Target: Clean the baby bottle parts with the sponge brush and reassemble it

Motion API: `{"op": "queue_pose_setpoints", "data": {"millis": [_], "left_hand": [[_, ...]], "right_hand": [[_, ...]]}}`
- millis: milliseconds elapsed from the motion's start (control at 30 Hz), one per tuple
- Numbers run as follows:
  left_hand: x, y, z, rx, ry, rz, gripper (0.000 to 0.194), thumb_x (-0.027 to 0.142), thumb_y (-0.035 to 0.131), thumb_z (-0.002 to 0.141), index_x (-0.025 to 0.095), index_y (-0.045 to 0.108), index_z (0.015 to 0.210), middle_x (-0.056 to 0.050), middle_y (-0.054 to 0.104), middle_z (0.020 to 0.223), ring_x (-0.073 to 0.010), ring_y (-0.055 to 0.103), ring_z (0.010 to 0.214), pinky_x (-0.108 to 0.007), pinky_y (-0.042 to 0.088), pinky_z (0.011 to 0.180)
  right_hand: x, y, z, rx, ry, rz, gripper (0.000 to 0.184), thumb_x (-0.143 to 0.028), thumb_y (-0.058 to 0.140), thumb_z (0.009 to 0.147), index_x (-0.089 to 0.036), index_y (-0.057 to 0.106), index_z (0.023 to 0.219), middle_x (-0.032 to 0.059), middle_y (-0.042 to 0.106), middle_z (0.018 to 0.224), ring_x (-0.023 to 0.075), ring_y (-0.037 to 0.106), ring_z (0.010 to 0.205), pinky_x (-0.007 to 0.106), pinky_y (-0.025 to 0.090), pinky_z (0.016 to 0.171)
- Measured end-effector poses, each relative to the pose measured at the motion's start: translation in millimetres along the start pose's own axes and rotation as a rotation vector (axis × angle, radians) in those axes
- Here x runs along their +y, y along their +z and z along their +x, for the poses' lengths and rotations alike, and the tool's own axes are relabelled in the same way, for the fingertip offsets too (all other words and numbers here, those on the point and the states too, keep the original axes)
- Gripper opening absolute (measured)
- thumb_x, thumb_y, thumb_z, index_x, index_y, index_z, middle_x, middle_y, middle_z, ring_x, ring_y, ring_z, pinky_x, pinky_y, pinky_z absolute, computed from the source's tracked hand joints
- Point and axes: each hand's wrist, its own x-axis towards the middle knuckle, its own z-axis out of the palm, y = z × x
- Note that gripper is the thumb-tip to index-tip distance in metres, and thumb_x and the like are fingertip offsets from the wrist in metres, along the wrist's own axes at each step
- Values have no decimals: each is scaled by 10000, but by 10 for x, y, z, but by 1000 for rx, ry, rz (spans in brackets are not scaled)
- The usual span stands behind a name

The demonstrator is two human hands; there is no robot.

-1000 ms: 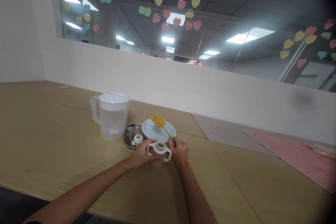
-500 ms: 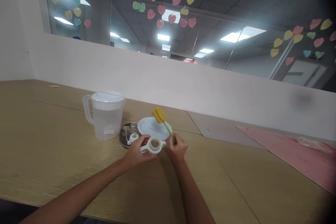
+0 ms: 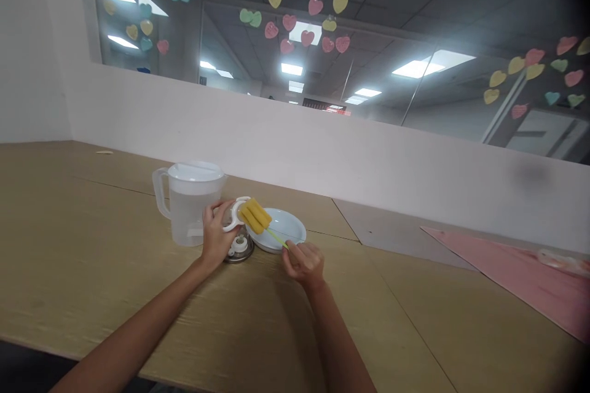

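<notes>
My left hand [image 3: 215, 236] is wrapped around a clear baby bottle [image 3: 234, 215] with a white handle ring, its mouth turned to the right. A sponge bottle brush [image 3: 255, 216], yellow-headed on a thin green stem, is pinched by the stem in my right hand [image 3: 305, 263]. Its sponge head overlaps the bottle's mouth; whether it touches or enters the opening I cannot tell. Below the bottle, a white ring-shaped bottle part [image 3: 239, 244] lies on a round dark metal tray [image 3: 244, 258], partly hidden by my left hand. Behind the brush sits a shallow white bowl [image 3: 292, 227].
A lidded translucent pitcher [image 3: 191, 196] with liquid stands just left of my left hand. At the right, a pink sheet [image 3: 511, 270] covers part of the wooden table [image 3: 115, 270], with a plastic packet [image 3: 562, 262] on it. A white wall [image 3: 286, 141] runs behind.
My left hand has raised the bottle up and left, tilting its mouth to the right. The sponge head has moved left and down to the mouth, and the brush now points left.
</notes>
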Motion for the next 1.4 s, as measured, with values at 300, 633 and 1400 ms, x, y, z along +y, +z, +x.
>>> {"op": "queue_pose_setpoints", "data": {"millis": [300, 633, 1400], "left_hand": [[31, -133, 303, -32, 448, 188, 376, 92, 531, 803, 230, 591, 1148, -99, 490, 1142, -245, 443, 1109, -408, 380, 959], [226, 213, 368, -289, 922, 163, 319, 71, 462, 850, 215, 609, 1093, -108, 520, 1108, -234, 438, 1093, -389, 400, 910], [141, 464, 607, -381, 16, -95, 594, 380, 742, 617, 161, 561, 1138, -91, 591, 1059, -237, 578, 952, -359, 477, 813]], "right_hand": [[47, -37, -79, 2, -7, -65, 132, -186, 525, 813, -152, 651, 792, -14, 514, 493, 98, 438, 469, 242, 289, 497], [23, 51, -155, -4, 93, -120, 168, -219, 514, 840, -161, 667, 801, -2, 551, 505, 100, 471, 473, 240, 303, 508], [398, 72, -443, -294, 1048, -379, 338, -332, 399, 888, -172, 693, 839, 96, 678, 694, 177, 574, 569, 258, 258, 511]]}}
